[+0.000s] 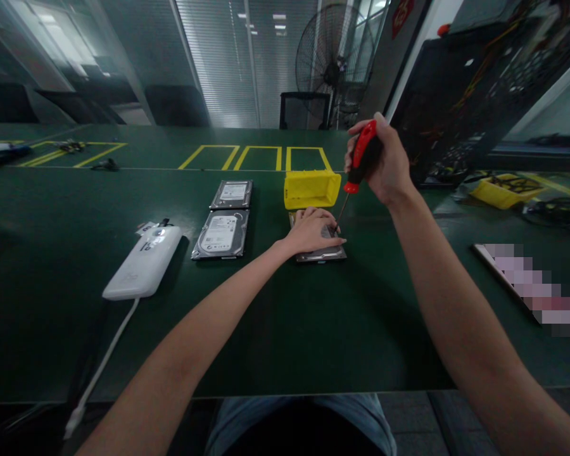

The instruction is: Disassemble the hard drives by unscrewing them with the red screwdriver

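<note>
My right hand (384, 158) is wrapped round the red and black handle of a screwdriver (363, 152), its shaft slanting down to the right back part of a hard drive (320, 255). Across the top of that drive lies my left hand (316, 231), fingers spread and pressing on it; it covers much of the drive, and the exact spot of the screwdriver's tip is hard to make out. Just behind the drive stands a yellow bin (312, 190). Two more hard drives lie to the left, a nearer one (221, 234) and one behind it (231, 194), labels up.
A white device (145, 263) with a cable lies at the left on the green table (266, 342). A pixelated flat object (527, 285) is at the right. Another yellow bin (506, 190) and dark cables sit at the back right. A fan (332, 69) stands beyond the table.
</note>
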{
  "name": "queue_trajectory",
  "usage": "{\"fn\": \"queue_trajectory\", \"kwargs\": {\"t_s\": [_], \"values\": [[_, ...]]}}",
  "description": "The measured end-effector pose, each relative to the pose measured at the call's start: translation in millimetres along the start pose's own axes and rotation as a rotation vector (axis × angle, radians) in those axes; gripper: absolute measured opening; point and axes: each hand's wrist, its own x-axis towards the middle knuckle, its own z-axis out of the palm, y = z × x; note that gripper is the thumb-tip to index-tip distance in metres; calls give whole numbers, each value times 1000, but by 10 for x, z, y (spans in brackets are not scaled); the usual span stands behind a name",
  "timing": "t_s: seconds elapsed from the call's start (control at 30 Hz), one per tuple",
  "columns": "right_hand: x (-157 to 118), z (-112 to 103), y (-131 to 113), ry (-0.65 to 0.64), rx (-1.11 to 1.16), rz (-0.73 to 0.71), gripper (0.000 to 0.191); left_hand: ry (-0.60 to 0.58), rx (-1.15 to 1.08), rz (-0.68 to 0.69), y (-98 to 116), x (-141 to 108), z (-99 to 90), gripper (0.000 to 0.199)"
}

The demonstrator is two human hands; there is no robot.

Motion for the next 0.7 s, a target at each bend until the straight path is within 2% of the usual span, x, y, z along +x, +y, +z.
{"fn": "queue_trajectory", "kwargs": {"t_s": [0.23, 0.4, 0.57, 0.7], "values": [[-1, 6, 14, 60, 73, -118, 30, -16, 6, -14, 9, -5, -8, 51], [-17, -2, 3, 43, 182, -123, 24, 4, 17, -1, -10, -6, 7, 50], [12, -66, 19, 52, 47, -72, 28, -8, 22, -6, -11, -1, 18, 50], [17, -67, -18, 10, 104, -43, 38, -16, 21, -12, -8, -3, 11, 51]]}}
